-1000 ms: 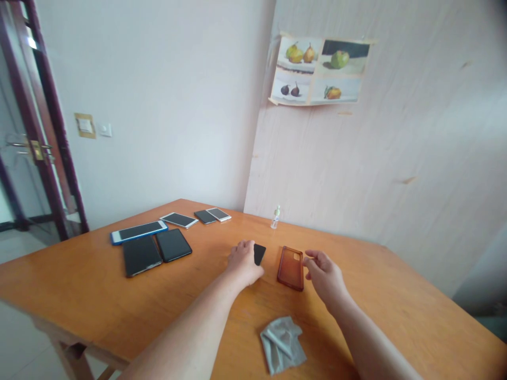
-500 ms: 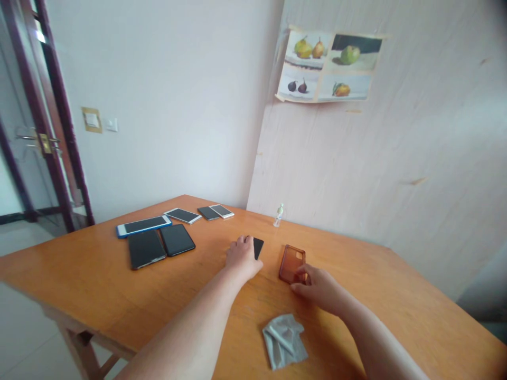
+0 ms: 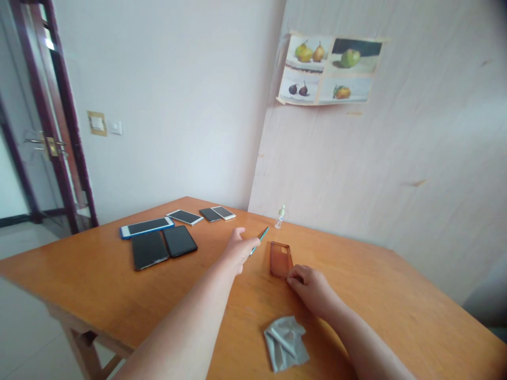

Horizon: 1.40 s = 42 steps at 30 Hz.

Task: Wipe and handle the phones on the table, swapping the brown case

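Wooden table (image 3: 356, 264): tilted phone (image 3: 263, 235) held in left grip (image 3: 236, 250), jutting rightward; right grip (image 3: 311, 286) pinching brown case (image 3: 280, 260) by near corner.

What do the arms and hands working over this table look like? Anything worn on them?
They are a person's, with no machine parts. The left hand and right hand wear no gloves. The left forearm and right forearm show no sleeves, watch or cables. Rings can't be made out.
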### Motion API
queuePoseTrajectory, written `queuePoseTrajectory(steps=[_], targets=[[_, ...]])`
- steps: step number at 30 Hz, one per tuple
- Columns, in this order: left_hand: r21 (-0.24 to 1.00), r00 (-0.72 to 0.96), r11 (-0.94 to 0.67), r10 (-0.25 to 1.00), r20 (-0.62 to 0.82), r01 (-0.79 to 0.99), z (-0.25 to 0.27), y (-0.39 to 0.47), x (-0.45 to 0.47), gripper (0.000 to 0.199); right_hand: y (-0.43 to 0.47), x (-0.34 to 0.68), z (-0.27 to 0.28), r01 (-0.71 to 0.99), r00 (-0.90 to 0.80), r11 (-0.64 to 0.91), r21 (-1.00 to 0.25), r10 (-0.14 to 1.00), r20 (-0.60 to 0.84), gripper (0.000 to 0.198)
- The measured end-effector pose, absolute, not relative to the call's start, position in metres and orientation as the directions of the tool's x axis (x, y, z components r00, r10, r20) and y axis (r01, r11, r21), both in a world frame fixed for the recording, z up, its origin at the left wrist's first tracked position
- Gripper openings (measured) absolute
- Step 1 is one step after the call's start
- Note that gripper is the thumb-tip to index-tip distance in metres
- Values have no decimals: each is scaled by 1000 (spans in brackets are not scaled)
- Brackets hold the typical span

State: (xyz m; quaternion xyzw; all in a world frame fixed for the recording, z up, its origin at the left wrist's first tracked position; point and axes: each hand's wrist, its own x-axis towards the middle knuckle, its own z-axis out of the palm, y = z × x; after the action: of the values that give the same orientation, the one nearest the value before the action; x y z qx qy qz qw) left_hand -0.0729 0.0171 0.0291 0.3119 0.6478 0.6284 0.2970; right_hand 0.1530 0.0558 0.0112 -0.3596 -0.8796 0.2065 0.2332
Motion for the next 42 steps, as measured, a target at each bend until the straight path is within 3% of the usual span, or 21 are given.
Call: queuePoseTrajectory(steps=[4, 7, 12, 15, 22, 30, 38, 42], targets=[[996, -594, -66, 804, 19, -57, 36, 17, -68, 69, 36, 134, 12, 346, -703, 659, -668, 653, 280, 33], [991, -578, -105, 815, 41, -78, 38, 15, -62, 69, 36, 131, 8, 339, -662, 559, -757, 713, 230, 40], [993, -521, -118, 846, 113, 22, 37, 8, -44, 73, 49, 140, 9, 267, -451, 258, -929, 885, 117, 44], [984, -442, -123, 881, 169, 132, 33, 2, -28, 73, 49, 144, 18, 125, -411, 52, -991, 912, -4, 43], [876, -282, -169, 905, 319, 451, 17, 0, 1, 76, 45, 143, 19, -98, -437, -141, -985, 895, -85, 21], [755, -204, -129, 922, 330, 643, 11, 2, 6, 71, 60, 147, 4, -46, -406, -170, -984, 904, -138, 12], [664, -245, -42, 910, 334, 747, 3, 10, -6, 38, 70, 154, 6, -107, -229, -214, -971, 955, -186, 16], [637, -310, 45, 898, 312, 770, 4, 16, -25, 25, 68, 156, 12, -46, -200, -183, -982, 965, -171, 17]])
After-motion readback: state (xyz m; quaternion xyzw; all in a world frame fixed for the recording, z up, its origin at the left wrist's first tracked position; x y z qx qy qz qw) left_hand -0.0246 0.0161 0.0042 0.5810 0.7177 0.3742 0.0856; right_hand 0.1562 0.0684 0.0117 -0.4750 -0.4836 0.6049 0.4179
